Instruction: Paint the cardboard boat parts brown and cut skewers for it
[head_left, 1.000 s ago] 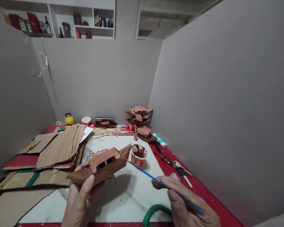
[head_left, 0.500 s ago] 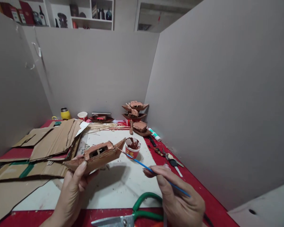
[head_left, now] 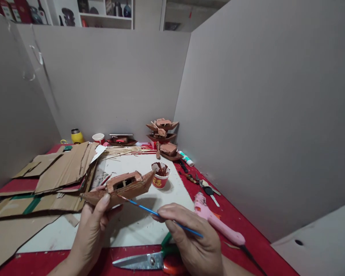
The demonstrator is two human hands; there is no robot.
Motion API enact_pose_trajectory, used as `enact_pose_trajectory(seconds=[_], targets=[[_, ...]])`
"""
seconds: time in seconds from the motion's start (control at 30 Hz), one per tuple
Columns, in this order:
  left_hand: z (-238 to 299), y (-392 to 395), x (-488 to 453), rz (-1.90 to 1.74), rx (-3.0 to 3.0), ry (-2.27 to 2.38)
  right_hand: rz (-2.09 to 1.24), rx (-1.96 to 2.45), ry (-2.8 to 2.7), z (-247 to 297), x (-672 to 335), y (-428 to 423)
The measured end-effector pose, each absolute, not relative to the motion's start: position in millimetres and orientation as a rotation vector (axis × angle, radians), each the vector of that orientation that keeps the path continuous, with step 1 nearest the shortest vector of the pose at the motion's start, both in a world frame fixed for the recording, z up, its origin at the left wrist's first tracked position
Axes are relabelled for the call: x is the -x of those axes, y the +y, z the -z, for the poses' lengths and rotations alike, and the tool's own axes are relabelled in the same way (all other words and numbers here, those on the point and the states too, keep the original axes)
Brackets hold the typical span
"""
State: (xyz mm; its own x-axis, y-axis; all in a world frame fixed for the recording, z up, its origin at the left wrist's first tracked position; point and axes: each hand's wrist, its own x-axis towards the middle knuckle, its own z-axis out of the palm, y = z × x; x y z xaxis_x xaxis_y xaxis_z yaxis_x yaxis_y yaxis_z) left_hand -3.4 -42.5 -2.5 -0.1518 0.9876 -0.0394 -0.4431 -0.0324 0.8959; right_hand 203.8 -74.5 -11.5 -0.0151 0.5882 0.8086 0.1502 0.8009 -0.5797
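Observation:
My left hand [head_left: 93, 220] grips a small brown cardboard model boat [head_left: 126, 188] by its near-left end, thumb on the side. The boat has a reddish-brown cabin with window openings. In my right hand [head_left: 189, 234] is a thin blue paintbrush [head_left: 149, 210], pinched between thumb and fingers. Its bristle tip touches the side of the hull below the cabin, close to my left thumb. Just behind the boat's right end stands a paper cup [head_left: 160, 180] with brown paint smeared inside. Green-handled scissors [head_left: 140, 262] lie below, their handles partly hidden by my right hand.
Cardboard sheets [head_left: 66, 168] are piled at the left. Thin wooden sticks [head_left: 126, 151], a white cup [head_left: 98, 138] and a yellow flask [head_left: 76, 136] stand or lie at the back. More model boats [head_left: 162, 132] are stacked there. A pink glue gun [head_left: 221, 226] and keys [head_left: 208, 189] lie at right.
The brush tip has moved left along the hull, from the boat's right end to below the cabin. My right hand has shifted left, uncovering the pink glue gun. The view has shifted slightly.

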Motion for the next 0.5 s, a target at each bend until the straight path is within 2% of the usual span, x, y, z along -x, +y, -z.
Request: enact_pose_trajectory(seconds=[0.2,0.5], targets=[[6,-40,3,-1.516,-0.804,0.971,-0.485,0.732,-1.407,11,-209,-75],[11,-40,7,-1.509,-0.829,1.024,-0.429,0.885,-1.222,-3,-216,-70]])
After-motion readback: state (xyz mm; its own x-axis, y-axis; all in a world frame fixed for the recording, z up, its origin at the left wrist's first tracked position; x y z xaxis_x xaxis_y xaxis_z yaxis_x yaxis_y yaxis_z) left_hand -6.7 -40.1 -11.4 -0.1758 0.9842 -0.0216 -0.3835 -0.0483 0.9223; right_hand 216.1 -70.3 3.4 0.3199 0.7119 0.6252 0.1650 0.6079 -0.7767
